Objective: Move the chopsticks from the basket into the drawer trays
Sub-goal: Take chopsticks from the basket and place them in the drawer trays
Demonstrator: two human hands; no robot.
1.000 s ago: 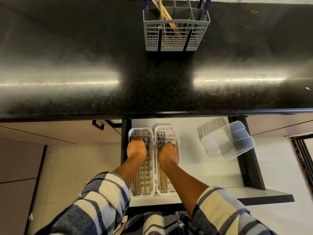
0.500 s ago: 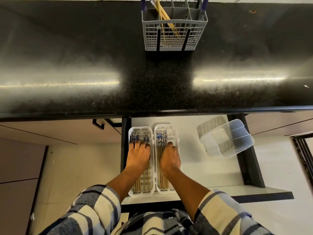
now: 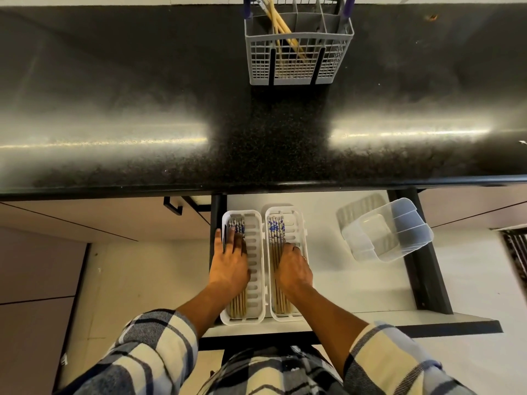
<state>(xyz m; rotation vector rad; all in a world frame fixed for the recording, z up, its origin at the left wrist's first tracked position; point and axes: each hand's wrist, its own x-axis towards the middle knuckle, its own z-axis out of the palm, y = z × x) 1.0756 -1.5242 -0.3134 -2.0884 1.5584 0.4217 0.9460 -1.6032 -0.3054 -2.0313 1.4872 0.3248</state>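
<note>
Head view: we see two white slotted plastic trays [image 3: 256,266] side by side in the open white drawer [image 3: 342,280], both holding blue-patterned wooden chopsticks [image 3: 276,226]. Left hand [image 3: 229,266] lies flat, fingers straight, on the left tray's chopsticks. Right hand [image 3: 293,269] curls onto the right tray's; grip unclear. Plain yellow chopsticks [image 3: 281,27] stand in the grey grid basket [image 3: 298,67] on the black speckled counter [image 3: 142,95].

Both arms reach forward and down; left hand [image 3: 229,266] lies flat with straight fingers, right hand [image 3: 293,269] has curled fingers.
</note>
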